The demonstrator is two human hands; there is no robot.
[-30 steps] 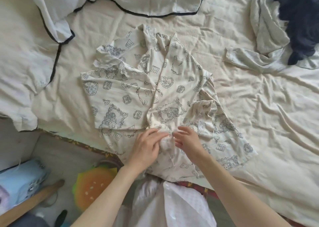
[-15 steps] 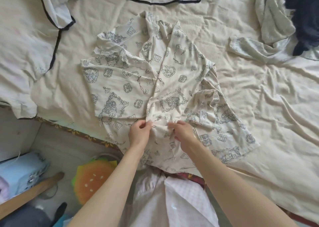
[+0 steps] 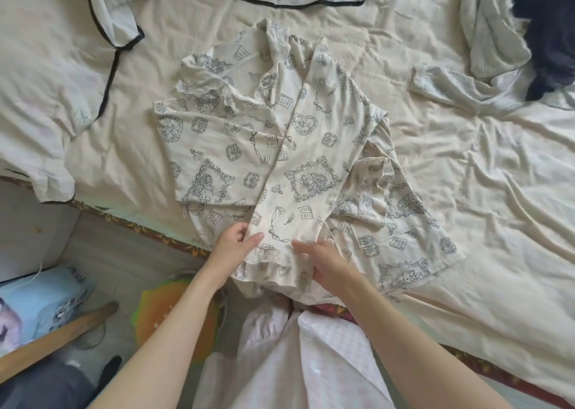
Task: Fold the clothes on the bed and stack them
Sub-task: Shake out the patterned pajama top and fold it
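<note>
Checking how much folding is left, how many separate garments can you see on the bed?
3: the printed garment under both hands at the near edge, a grey garment at far right, and a dark garment on it. Others may be hidden.

Printed garment (image 3: 298, 165): cream, dark grey line-art of hearts, frames, books, ribbons; white lace trim. Bedsheet (image 3: 466, 190): plain cream. Pillowcase (image 3: 56, 75): off-white, black piping. Far-right clothes: pale grey-green piece (image 3: 485, 35), dark navy piece (image 3: 547, 16). Floor cushion (image 3: 174, 315): orange, green rim.
</note>
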